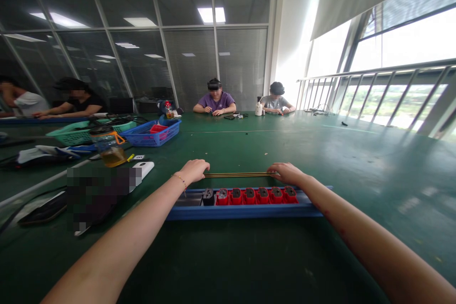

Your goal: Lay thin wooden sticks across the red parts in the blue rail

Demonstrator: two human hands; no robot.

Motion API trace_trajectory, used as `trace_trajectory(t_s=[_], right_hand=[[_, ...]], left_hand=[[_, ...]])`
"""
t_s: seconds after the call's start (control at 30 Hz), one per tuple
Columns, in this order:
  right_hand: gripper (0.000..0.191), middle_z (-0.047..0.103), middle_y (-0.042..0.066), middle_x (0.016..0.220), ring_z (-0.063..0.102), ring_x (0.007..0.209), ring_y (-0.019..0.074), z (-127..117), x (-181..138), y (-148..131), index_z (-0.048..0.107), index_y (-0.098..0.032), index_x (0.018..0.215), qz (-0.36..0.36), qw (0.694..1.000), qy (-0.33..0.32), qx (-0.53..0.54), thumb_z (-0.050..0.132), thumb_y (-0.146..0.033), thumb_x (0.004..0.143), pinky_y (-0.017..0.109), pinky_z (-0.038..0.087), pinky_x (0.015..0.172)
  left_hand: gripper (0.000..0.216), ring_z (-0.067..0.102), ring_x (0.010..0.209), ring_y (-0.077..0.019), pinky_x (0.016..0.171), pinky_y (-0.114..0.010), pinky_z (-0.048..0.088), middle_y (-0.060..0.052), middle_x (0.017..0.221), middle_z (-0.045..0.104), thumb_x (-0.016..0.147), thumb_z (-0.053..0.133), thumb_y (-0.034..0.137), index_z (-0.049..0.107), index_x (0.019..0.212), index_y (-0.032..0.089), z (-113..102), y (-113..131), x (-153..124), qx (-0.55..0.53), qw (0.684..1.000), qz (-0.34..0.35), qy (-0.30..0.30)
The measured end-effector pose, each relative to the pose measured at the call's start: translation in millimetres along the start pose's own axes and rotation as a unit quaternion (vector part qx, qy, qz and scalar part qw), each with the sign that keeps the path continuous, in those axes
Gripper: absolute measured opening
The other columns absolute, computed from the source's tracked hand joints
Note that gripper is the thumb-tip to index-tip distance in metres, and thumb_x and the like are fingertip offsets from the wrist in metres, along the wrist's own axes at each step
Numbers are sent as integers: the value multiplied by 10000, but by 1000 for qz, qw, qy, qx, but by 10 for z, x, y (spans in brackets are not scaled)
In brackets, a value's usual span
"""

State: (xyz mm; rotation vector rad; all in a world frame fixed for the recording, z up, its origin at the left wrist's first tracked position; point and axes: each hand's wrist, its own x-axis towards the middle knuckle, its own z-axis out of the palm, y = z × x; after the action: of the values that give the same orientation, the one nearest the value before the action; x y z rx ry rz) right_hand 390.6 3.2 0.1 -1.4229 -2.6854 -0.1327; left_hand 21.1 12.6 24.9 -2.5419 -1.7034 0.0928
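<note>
My left hand (pixel 194 170) and my right hand (pixel 287 173) each grip one end of thin brass-coloured strips (pixel 238 175) held level just above the green table. The fingers of both hands are curled over the strip ends. Directly in front of the strips lies a long blue power-strip housing (pixel 245 212), open on top. Several red socket modules (pixel 260 195) sit in a row inside it, with a black part (pixel 208 196) at their left end. Both forearms reach over the housing's ends.
At left stand a blue basket (pixel 151 134), a green basket (pixel 76 133), a bottle of amber liquid (pixel 109 148), a white device (pixel 143 168) and cables. Other people sit at the far edge and at the far left. Bare green table surface (pixel 356 161) stretches right.
</note>
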Motion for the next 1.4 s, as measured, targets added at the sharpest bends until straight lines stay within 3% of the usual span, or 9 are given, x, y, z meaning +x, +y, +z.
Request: trace_trajectory(t_s=[0.13, 0.3, 0.57, 0.87, 0.97, 1.1, 1.23, 1.4], right_hand=[[248, 633, 43, 1022, 583, 931, 194, -31, 23, -49, 609, -263, 1013, -14, 999, -6, -36, 427, -217, 851, 278, 416, 758], [217, 641, 67, 927, 598, 855, 196, -66, 36, -118, 607, -222, 940, -17, 998, -9, -65, 415, -174, 853, 273, 411, 716], [211, 617, 69, 905, 575, 842, 191, -22, 51, -126, 583, -195, 906, -4, 999, -6, -48, 477, -105, 748, 241, 394, 682], [166, 581, 39, 824, 535, 707, 147, -52, 21, -53, 581, -175, 808, 74, 991, 85, 78, 463, -170, 691, 233, 386, 644], [189, 578, 23, 776, 526, 686, 138, -106, 25, -49, 559, -169, 830, 93, 978, 121, 139, 400, -188, 729, 228, 394, 615], [174, 560, -8, 675, 506, 614, 124, -167, -16, -83, 562, -171, 807, 89, 967, 122, 207, 410, -201, 729, 217, 383, 552], [174, 477, -38, 575, 441, 537, 111, -341, -154, -118, 590, -175, 832, 74, 962, 101, 244, 469, -261, 742, 224, 346, 508], [347, 386, -56, 577, 366, 518, 97, -793, -427, -235, 576, -174, 983, 26, 939, 22, 344, 514, -442, 773, 226, 303, 484]], left_hand=[[300, 576, 940, -211, 786, -288, 433, -57, 1027, 627, 670, 597, 144, 614, 950, 251, -2, 53, 45, 0, 1000, 12, -23], [239, 603, 818, -201, 677, -270, 450, -64, 903, 653, 629, 556, 49, 633, 786, 212, -26, 119, 79, -8, 999, 16, -45], [212, 593, 736, -164, 599, -224, 433, -16, 822, 654, 553, 564, 116, 624, 730, 214, 8, 24, 40, -69, 996, 28, -53], [160, 581, 709, -141, 603, -221, 428, -19, 803, 632, 699, 443, 216, 562, 802, 187, -57, 3, -65, -180, 983, 8, 18], [187, 573, 737, -146, 640, -231, 432, -17, 803, 618, 736, 412, 264, 545, 835, 180, -140, 25, -135, -245, 967, 17, 68], [246, 550, 667, -155, 603, -244, 413, -10, 726, 601, 728, 474, 365, 573, 853, 178, -275, 91, -274, -312, 944, 37, 105], [362, 524, 622, -155, 548, -233, 371, -13, 697, 600, 741, 474, 498, 604, 866, 184, -463, 189, -455, -319, 942, 46, 96], [471, 486, 561, -145, 488, -227, 294, -14, 651, 591, 764, 396, 590, 639, 795, 188, -661, 325, -679, -306, 946, 2, 103]])
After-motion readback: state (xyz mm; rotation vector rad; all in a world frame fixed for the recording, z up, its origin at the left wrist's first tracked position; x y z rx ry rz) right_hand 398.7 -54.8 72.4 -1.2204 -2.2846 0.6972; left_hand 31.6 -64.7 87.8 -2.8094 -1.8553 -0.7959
